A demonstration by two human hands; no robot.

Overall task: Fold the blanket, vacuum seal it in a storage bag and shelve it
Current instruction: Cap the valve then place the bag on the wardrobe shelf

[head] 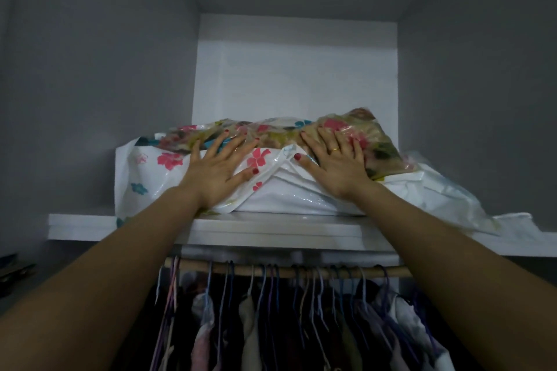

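1. Grey walls [90, 54] left and right, grey ceiling, dim light.
2. White closet recess [295, 69] far centre.
3. White shelf [271, 230] across the middle.
4. Wooden rod [301, 270] below, hangers and hanging clothes [301, 334] near.

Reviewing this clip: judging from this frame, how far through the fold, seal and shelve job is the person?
Nearly finished. Done: the blanket sits compressed inside the storage bag, which already lies on the shelf above the clothes rail. In hand: the left hand and right hand press flat on it. Left: the bag's right end overhangs the shelf edge and could be tucked in.
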